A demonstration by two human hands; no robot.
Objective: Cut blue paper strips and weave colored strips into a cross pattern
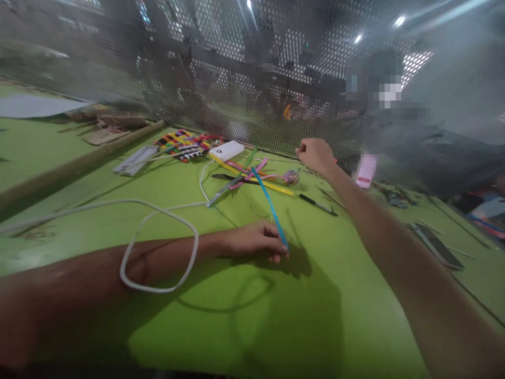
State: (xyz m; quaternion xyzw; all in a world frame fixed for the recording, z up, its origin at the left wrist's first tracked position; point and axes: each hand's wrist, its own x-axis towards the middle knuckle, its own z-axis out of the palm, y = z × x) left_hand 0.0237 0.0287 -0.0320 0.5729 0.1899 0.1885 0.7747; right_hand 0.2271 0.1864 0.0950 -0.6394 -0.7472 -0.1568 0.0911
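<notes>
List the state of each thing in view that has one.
Left hand: pinching the blue strip
Right hand: raised, fingers curled
Blue strip: extended, one end in left hand
Coloured strips: crossed over each other
White cable: looped in front of left forearm
Woven piece: interlaced
White tray: open
Pen: lying down
Dark slab: lying flat

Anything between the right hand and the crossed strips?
Yes: in this view a small multicoloured bundle lies between the right hand and the crossed strips. The black pen lies nearer the viewer, off that line. I can't tell whether the hand is high enough to clear the bundle.
</notes>
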